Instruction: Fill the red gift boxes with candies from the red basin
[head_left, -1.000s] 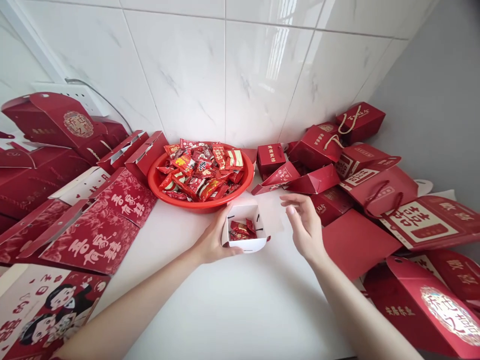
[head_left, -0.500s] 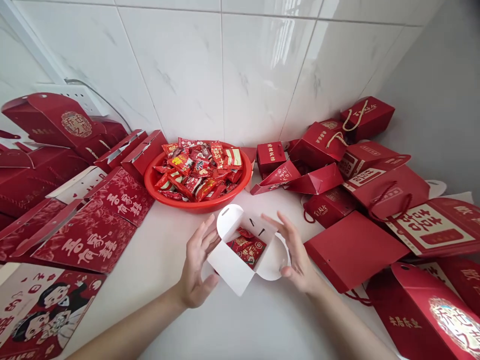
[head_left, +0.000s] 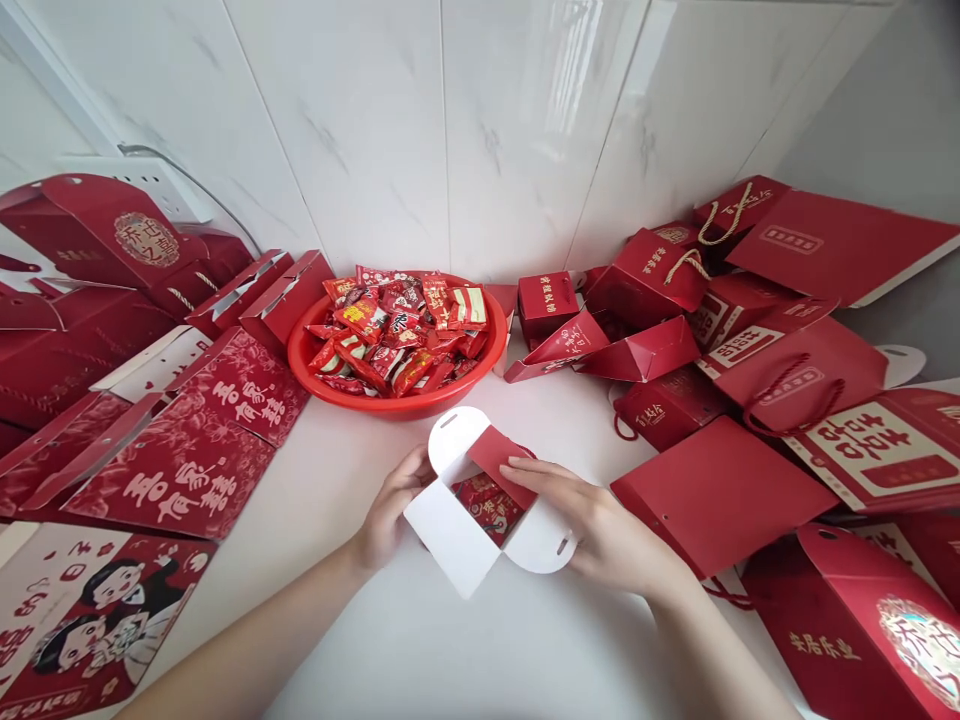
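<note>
A small gift box (head_left: 444, 545), white inside, stands with its top flaps spread on the white tabletop. Red candy packets (head_left: 484, 500) lie inside it. My left hand (head_left: 388, 512) holds the box's left side, its fingertips partly hidden behind the round flap. Across the back flap (head_left: 499, 455), whose red outer face shows, rest the fingers of my right hand (head_left: 607, 520); the flap is folded in over the packets. The right thumb is hidden behind the round flap with a slot at the right.
A red basin (head_left: 397, 400) heaped with candy packets stands behind the box, near the tiled wall. Red gift boxes and flat printed bags (head_left: 172, 490) crowd the left side. On the right lie more red boxes (head_left: 724, 495), several with cord handles.
My hands have closed in from beside the box onto it. The back flap, upright before, is folded inward under my right fingers. The view has shifted slightly, showing another red box at the right.
</note>
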